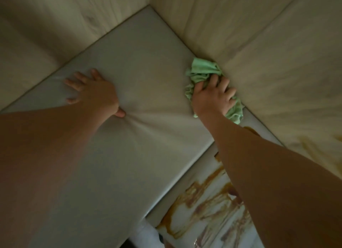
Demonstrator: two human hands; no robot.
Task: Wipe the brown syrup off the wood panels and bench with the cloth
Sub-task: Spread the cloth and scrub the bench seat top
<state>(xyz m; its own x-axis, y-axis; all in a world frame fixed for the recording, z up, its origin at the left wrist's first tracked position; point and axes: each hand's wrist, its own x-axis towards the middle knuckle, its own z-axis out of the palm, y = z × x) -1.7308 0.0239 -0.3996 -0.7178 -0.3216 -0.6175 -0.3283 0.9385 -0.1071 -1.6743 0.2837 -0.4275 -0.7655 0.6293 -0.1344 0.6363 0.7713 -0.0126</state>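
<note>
Green cloth (pixel 202 70) gripped by right hand (pixel 212 98) fingers (pixel 213 80) against wood panel (pixel 277 72), left hand (pixel 96 90) spread flat on bench (pixel 144 63)

Dim rm; pale wood walls (pixel 240 26) meet in corner.

Mint-green cloth (pixel 203 70); pale grey worktop cushion (pixel 129 63); light wood-grain panels (pixel 277 63); brown syrup (pixel 203 192) streaked across the near right cushion (pixel 218 227).
</note>
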